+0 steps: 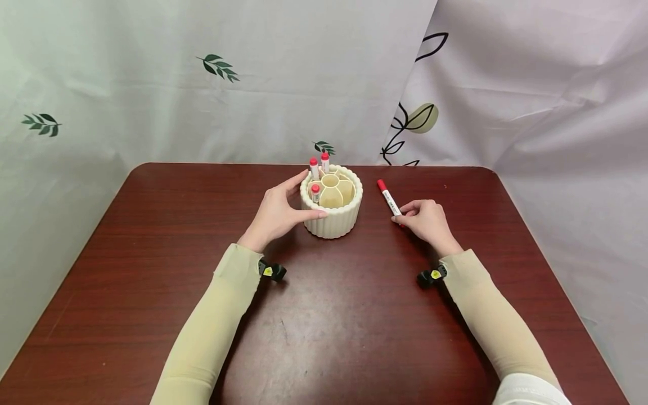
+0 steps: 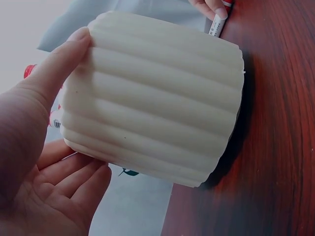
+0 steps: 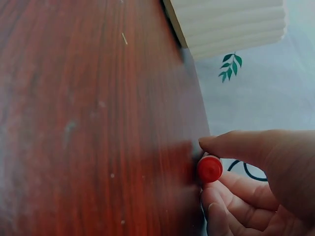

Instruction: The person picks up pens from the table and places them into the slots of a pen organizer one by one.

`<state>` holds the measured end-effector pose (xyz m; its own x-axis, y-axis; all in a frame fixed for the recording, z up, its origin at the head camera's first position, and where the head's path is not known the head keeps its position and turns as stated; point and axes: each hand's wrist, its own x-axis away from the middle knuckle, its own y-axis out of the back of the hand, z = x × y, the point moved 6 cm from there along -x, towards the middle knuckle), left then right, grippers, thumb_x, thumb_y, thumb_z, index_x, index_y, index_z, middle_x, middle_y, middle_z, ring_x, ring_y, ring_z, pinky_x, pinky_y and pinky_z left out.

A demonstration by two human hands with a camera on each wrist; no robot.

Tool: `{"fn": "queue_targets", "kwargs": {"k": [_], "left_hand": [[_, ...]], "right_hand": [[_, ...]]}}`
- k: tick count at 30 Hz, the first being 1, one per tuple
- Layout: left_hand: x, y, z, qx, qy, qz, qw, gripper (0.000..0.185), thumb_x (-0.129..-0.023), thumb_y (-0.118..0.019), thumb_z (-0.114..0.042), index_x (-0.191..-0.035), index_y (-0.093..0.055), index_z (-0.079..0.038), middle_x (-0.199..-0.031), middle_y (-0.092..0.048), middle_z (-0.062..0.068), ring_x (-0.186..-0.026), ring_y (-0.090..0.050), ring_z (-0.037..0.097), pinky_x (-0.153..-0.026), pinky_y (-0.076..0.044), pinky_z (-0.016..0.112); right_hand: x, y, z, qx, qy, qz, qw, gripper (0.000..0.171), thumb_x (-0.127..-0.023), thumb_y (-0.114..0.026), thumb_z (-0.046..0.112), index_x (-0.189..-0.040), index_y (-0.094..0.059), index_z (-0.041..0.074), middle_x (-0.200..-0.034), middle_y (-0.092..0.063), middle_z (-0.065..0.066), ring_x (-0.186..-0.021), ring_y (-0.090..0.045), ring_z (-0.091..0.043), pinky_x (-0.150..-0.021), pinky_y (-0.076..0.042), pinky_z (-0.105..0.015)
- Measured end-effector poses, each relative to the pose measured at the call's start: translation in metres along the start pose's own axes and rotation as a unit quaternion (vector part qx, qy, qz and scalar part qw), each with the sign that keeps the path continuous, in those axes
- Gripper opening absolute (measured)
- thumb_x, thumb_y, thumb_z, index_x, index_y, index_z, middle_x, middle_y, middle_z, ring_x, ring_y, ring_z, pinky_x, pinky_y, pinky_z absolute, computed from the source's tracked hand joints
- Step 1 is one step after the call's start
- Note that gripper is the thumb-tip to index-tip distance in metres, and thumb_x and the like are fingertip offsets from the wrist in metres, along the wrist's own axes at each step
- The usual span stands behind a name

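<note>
A cream ribbed pen holder (image 1: 332, 225) with petal-shaped compartments stands upright on the table. Three white markers with red caps (image 1: 314, 169) poke out of its left and back compartments. My left hand (image 1: 275, 211) holds the holder from its left side, thumb on the near rim and fingers round the far side. To the right, my right hand (image 1: 426, 220) pinches the lower end of another red-and-white marker (image 1: 390, 201) between thumb and fingers. This marker slants away with its red cap pointing to the back. In the right wrist view its round red end (image 3: 210, 169) faces the camera.
The dark red-brown wooden table (image 1: 324, 332) spreads on all sides of the holder. Behind it and at the right hangs a pale curtain (image 1: 283, 73) with leaf prints. Each wrist carries a small black camera (image 1: 273, 271).
</note>
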<state>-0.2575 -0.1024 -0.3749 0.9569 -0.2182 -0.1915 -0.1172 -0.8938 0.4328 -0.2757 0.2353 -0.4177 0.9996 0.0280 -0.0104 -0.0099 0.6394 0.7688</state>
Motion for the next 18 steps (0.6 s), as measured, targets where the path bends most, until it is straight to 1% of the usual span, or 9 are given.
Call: {"fn": "queue_targets", "kwargs": {"k": [4, 7, 10, 14, 18], "left_hand": [[0.000, 0.000, 0.000, 0.003, 0.000, 0.000, 1.0000, 0.104, -0.070, -0.094, -0.045, -0.156, -0.044, -0.015, -0.149, -0.051, -0.008, -0.129, -0.054, 0.009, -0.109, -0.043, 0.032], [0.000, 0.001, 0.000, 0.008, -0.002, -0.002, 1.0000, 0.104, -0.069, -0.095, -0.045, -0.155, -0.045, -0.014, -0.148, -0.052, -0.007, -0.128, -0.055, 0.008, -0.107, -0.045, 0.031], [0.000, 0.001, 0.000, 0.011, -0.004, -0.004, 0.9999, 0.103, -0.068, -0.095, -0.046, -0.155, -0.047, -0.017, -0.147, -0.054, -0.008, -0.126, -0.056, 0.007, -0.106, -0.046, 0.029], [-0.001, 0.001, 0.002, 0.020, -0.004, -0.005, 0.9998, 0.102, -0.068, -0.096, -0.044, -0.154, -0.048, -0.018, -0.146, -0.054, -0.008, -0.126, -0.057, 0.008, -0.106, -0.046, 0.029], [-0.001, 0.001, 0.002, 0.036, -0.002, -0.002, 0.9994, 0.101, -0.068, -0.097, -0.038, -0.154, -0.048, -0.015, -0.146, -0.054, -0.007, -0.126, -0.057, 0.011, -0.106, -0.046, 0.031]], "right_hand": [[0.000, 0.000, 0.001, 0.006, 0.001, -0.004, 1.000, 0.023, -0.084, -0.083, 0.022, -0.097, -0.079, 0.004, -0.075, -0.071, -0.004, -0.067, -0.062, -0.019, -0.060, -0.046, -0.032], [-0.001, 0.001, 0.002, 0.009, 0.010, -0.018, 1.000, 0.019, -0.084, -0.081, 0.020, -0.094, -0.079, 0.004, -0.075, -0.072, -0.004, -0.068, -0.062, -0.019, -0.061, -0.047, -0.032], [-0.001, 0.005, 0.002, 0.005, 0.018, -0.033, 0.999, 0.017, -0.085, -0.081, 0.019, -0.093, -0.080, 0.004, -0.077, -0.074, -0.005, -0.068, -0.064, -0.015, -0.063, -0.047, -0.031], [-0.001, 0.011, 0.003, -0.013, 0.024, -0.045, 0.999, 0.018, -0.085, -0.081, 0.018, -0.095, -0.079, 0.003, -0.083, -0.076, -0.007, -0.069, -0.066, -0.009, -0.063, -0.047, -0.025], [-0.002, 0.020, 0.002, -0.041, 0.023, -0.059, 0.997, 0.021, -0.086, -0.082, 0.020, -0.097, -0.079, 0.003, -0.084, -0.076, -0.009, -0.069, -0.067, -0.006, -0.059, -0.047, -0.020]]}}
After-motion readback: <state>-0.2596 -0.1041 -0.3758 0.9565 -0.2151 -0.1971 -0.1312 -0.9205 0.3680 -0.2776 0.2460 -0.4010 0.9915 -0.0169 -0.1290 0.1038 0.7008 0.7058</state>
